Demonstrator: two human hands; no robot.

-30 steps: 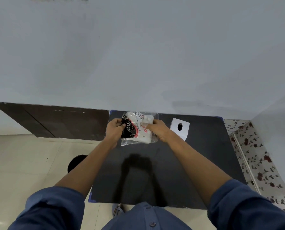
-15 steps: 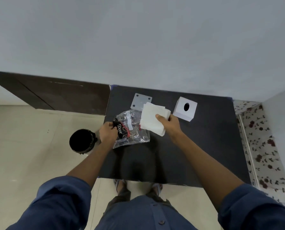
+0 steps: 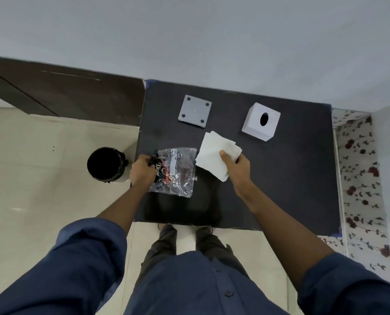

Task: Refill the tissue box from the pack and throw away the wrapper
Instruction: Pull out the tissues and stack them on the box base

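My left hand point(image 3: 142, 171) grips the left end of a clear plastic wrapper point(image 3: 174, 172) with black and red print, which looks flat and empty above the black table point(image 3: 280, 178). My right hand point(image 3: 236, 165) holds a stack of white tissues point(image 3: 215, 152) just right of the wrapper, thumb on top. The white tissue box point(image 3: 261, 121) with a dark oval slot stands at the table's far right. Its grey base plate point(image 3: 195, 110), with a dark pad at each corner, lies apart at the far middle.
A round black bin point(image 3: 105, 164) with a dark liner stands on the tiled floor just left of the table. A grey wall runs behind the table, a dark brown panel point(image 3: 64, 94) to the left, floral flooring point(image 3: 359, 178) to the right.
The tissue stack came out of the wrapper and now sits in my right hand, clear of it. My view tilted downward, showing the bin and base plate.
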